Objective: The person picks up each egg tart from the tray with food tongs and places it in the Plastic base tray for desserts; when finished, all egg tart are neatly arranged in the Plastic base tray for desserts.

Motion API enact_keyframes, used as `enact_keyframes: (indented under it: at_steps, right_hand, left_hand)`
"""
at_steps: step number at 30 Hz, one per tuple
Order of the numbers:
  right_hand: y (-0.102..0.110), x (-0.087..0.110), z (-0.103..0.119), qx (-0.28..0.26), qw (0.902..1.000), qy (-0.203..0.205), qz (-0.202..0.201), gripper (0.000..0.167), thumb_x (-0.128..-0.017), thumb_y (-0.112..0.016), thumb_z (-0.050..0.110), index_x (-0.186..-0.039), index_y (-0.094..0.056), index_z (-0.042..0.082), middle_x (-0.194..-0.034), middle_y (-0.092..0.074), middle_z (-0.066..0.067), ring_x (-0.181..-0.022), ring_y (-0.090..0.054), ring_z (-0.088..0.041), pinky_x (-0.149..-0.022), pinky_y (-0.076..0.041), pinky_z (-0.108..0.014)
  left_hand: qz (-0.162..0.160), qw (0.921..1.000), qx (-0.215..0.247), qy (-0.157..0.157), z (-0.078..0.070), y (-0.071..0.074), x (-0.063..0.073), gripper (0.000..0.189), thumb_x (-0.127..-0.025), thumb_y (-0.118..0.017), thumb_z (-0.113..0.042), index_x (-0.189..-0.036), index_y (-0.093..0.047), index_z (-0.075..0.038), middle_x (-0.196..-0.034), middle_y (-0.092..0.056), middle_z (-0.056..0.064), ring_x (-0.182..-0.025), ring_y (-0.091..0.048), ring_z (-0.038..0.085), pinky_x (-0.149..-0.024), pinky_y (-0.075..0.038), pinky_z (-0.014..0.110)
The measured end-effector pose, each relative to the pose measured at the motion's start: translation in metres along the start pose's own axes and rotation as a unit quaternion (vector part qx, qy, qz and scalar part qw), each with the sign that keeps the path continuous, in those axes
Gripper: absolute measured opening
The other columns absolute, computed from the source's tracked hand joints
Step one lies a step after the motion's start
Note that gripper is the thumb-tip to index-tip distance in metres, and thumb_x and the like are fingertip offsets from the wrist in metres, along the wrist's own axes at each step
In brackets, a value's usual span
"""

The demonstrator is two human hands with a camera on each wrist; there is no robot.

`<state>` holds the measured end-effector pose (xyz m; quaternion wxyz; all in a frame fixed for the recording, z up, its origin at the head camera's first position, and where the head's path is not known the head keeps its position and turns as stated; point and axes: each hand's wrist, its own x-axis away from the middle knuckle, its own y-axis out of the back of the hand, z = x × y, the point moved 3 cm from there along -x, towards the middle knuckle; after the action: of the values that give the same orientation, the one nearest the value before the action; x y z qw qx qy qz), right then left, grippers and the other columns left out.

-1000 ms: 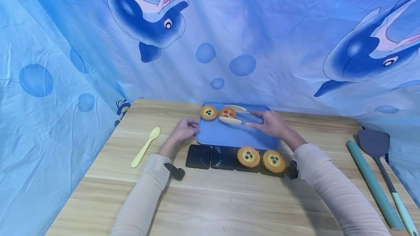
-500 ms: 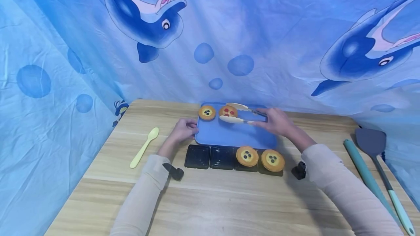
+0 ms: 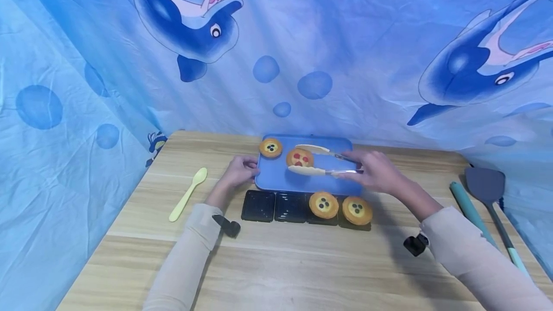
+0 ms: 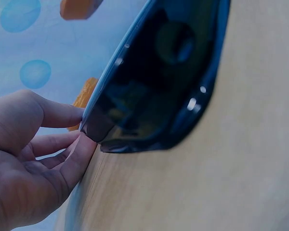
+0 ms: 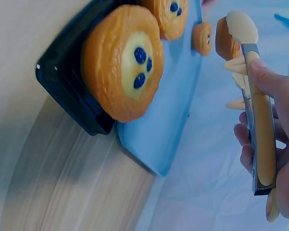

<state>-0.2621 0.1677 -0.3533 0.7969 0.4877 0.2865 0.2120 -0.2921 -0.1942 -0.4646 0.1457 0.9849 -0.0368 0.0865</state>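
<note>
My right hand (image 3: 380, 171) grips a pair of tongs (image 5: 261, 130) with cream tips. Between the tips is an egg tart with red berries (image 3: 299, 157), raised off the blue tray (image 3: 276, 179). At the tray's left edge, my left hand (image 3: 237, 173) pinches the rim between thumb and fingers. A tart with dark berries (image 3: 270, 148) lies in the tray's far left corner. Along the near side runs a row of black square cups (image 3: 258, 206). Its two right cups hold dark-berry tarts, one nearer the middle (image 3: 323, 205) and one at the end (image 5: 123, 62); the two left cups hold nothing.
A pale yellow spoon (image 3: 188, 194) lies on the wooden table (image 3: 276, 263) at the left. A teal rolling pin (image 3: 471, 210) and a dark spatula (image 3: 486, 185) lie at the right. A blue curtain (image 3: 345, 37) hangs close behind the tray.
The tongs have lifted the red-berry tart and brought it slightly nearer me, away from the tray's back edge. My right forearm has shifted right. My left hand stays at the rim.
</note>
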Motion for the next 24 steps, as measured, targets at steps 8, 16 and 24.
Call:
enact_keyframes:
  at_steps: [8, 16, 24]
  right_hand:
    - [0.0, 0.018, 0.02, 0.01, 0.9998, 0.016, 0.004, 0.058, -0.085, -0.079, 0.036, -0.13, -0.064, 0.003, -0.092, -0.071, -0.003, -0.068, -0.059, -0.005, -0.053, -0.05, -0.023]
    - [-0.005, 0.031, 0.028, 0.007, 0.9987, 0.05, 0.0, 0.058, -0.081, -0.083, 0.029, -0.128, -0.065, 0.0, -0.097, -0.072, -0.008, -0.062, -0.052, -0.003, -0.047, -0.046, -0.019]
    - [-0.013, 0.038, 0.032, -0.016, 0.9981, 0.059, 0.007, 0.057, -0.082, -0.083, 0.028, -0.127, -0.065, -0.001, -0.112, -0.071, -0.014, -0.065, -0.052, -0.002, -0.05, -0.047, -0.019]
  left_hand:
    - [0.003, 0.9999, -0.006, -0.007, 0.001, 0.002, -0.001, 0.042, -0.086, -0.067, 0.004, -0.126, -0.057, 0.011, -0.106, -0.06, 0.021, -0.081, -0.063, 0.024, -0.066, -0.062, 0.032]
    - [0.003, 0.9998, -0.016, -0.008, 0.002, 0.003, -0.003, 0.042, -0.087, -0.067, 0.003, -0.127, -0.057, 0.011, -0.106, -0.06, 0.022, -0.08, -0.064, 0.024, -0.066, -0.062, 0.031]
    - [0.006, 0.9998, -0.018, -0.011, 0.0, 0.002, -0.002, 0.043, -0.086, -0.067, 0.002, -0.127, -0.056, 0.012, -0.106, -0.06, 0.022, -0.081, -0.064, 0.024, -0.066, -0.062, 0.032]
